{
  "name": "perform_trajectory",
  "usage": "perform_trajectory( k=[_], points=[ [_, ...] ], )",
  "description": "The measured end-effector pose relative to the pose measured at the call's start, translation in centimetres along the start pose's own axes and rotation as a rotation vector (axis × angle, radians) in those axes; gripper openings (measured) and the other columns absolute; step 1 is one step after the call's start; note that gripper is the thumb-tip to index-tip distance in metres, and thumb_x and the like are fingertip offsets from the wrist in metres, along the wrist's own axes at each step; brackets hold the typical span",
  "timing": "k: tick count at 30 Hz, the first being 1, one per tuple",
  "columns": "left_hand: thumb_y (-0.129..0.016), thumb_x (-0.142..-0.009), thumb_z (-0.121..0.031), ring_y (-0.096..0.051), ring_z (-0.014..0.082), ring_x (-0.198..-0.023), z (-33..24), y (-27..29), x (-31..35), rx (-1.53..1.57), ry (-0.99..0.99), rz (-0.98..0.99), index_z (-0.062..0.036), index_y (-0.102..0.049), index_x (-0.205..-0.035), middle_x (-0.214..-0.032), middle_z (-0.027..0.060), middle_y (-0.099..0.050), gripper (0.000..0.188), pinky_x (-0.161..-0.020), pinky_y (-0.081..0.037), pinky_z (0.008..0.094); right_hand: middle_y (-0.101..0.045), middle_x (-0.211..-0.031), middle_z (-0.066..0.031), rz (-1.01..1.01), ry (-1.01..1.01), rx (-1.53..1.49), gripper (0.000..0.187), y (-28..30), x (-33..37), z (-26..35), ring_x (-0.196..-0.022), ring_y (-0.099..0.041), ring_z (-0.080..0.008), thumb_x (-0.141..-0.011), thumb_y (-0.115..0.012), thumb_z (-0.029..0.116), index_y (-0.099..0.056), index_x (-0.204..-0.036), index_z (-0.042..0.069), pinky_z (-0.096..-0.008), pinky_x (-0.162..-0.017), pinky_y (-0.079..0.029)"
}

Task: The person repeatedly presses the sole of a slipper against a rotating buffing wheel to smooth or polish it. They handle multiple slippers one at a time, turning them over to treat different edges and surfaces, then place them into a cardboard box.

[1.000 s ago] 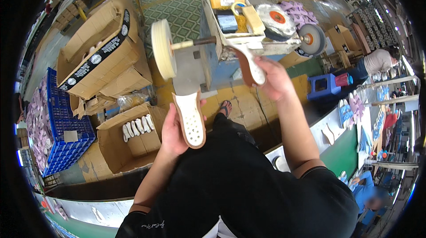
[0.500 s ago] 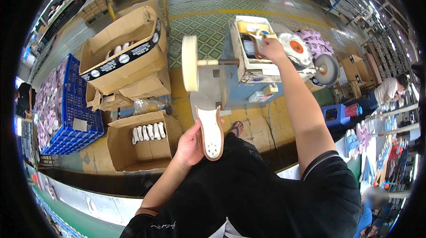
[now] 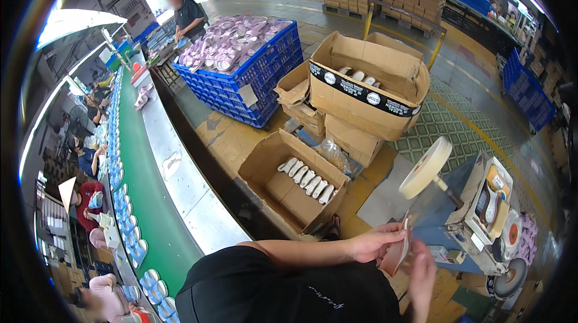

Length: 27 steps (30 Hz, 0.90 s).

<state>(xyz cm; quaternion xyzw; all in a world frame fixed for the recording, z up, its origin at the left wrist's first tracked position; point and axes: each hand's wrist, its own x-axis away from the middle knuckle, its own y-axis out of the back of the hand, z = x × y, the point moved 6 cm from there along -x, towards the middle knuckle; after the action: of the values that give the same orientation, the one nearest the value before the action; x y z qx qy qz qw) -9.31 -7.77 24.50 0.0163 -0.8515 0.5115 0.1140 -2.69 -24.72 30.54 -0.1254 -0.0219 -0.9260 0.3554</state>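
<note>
A shoe insole [image 3: 394, 258] is held by my left hand [image 3: 379, 242], with the thumb and fingers closed on its edge. It is tilted nearly edge-on, with a pinkish-brown side showing. Close by on its right, my right hand [image 3: 422, 272] is raised and blurred, fingers stretched out; I see nothing in it. Left of my hands stands an open cardboard box [image 3: 259, 169] with a row of several white insoles [image 3: 305, 178] inside. On the bench at the right, a tray [image 3: 478, 223] holds a brown-edged piece [image 3: 490, 205] and a yellow block.
A pale wheel [image 3: 426, 167] on a shaft sticks out from the blue bench. Behind the open box are stacked cardboard boxes [image 3: 361, 100] and a blue crate [image 3: 265, 82] heaped with lilac footwear. A green conveyor [image 3: 150, 184] with blue-and-white sandals runs along the left; people stand beyond it.
My view has swung left. My right hand has left the tray and come beside the insole. The insole has turned from its white face to its pinkish-brown side, still in my left hand.
</note>
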Motion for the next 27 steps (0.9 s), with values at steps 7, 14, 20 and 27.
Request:
perform_trajectory(
  k=[7, 14, 20, 27],
  points=[
    [-0.077, -0.109, -0.042, -0.067, 0.0203, -0.119, -2.1, -1.4, 1.5, -0.105, -0.118, -0.12, -0.0113, -0.054, -0.144, -0.129, 0.0052, -0.065, 0.052, -0.097, -0.06, 0.0437, -0.062, -0.155, -0.019, 0.134, 0.13, 0.235, 0.089, -3.6, 0.1, 3.7, -0.13, -0.069, -0.0279, -0.095, -0.087, 0.009, -0.039, -0.169, -0.002, -0.0409, -0.104, -0.062],
    [-0.068, -0.112, -0.05, -0.07, 0.0233, -0.122, -6.1, -1.9, 3.3, -0.002, -0.321, -0.295, -0.0106, -0.064, -0.132, -0.125, 0.0064, -0.072, 0.044, -0.109, -0.055, 0.049, -0.059, -0.159, -0.0135, 0.22, 0.073, -0.174, 0.08, -4.7, -0.9, 3.7, -0.134, -0.064, -0.021, -0.1, -0.079, -0.005, -0.041, -0.17, 0.002, -0.0369, -0.11, -0.057],
    [-0.062, -0.114, -0.058, -0.066, 0.0249, -0.127, -6.6, -2.6, 4.3, -0.005, -0.334, -0.311, -0.0088, -0.063, -0.131, -0.128, 0.0081, -0.07, 0.052, -0.114, -0.05, 0.0483, -0.063, -0.154, -0.0139, 0.229, 0.043, -0.285, 0.079, -6.3, -0.5, 3.8, -0.131, -0.066, -0.0188, -0.099, -0.08, -0.006, -0.042, -0.169, -0.002, -0.036, -0.111, -0.058],
    [-0.065, -0.112, -0.057, -0.063, 0.0263, -0.136, -5.4, -3.1, 3.9, -0.051, -0.345, -0.194, -0.0075, -0.061, -0.135, -0.137, 0.0094, -0.069, 0.055, -0.119, -0.047, 0.0496, -0.066, -0.146, -0.0133, 0.088, 0.114, -0.25, 0.07, -5.2, -0.1, 4.3, -0.125, -0.068, -0.0169, -0.102, -0.081, 0.003, -0.048, -0.164, -0.003, -0.0333, -0.108, -0.059]
  ],
)
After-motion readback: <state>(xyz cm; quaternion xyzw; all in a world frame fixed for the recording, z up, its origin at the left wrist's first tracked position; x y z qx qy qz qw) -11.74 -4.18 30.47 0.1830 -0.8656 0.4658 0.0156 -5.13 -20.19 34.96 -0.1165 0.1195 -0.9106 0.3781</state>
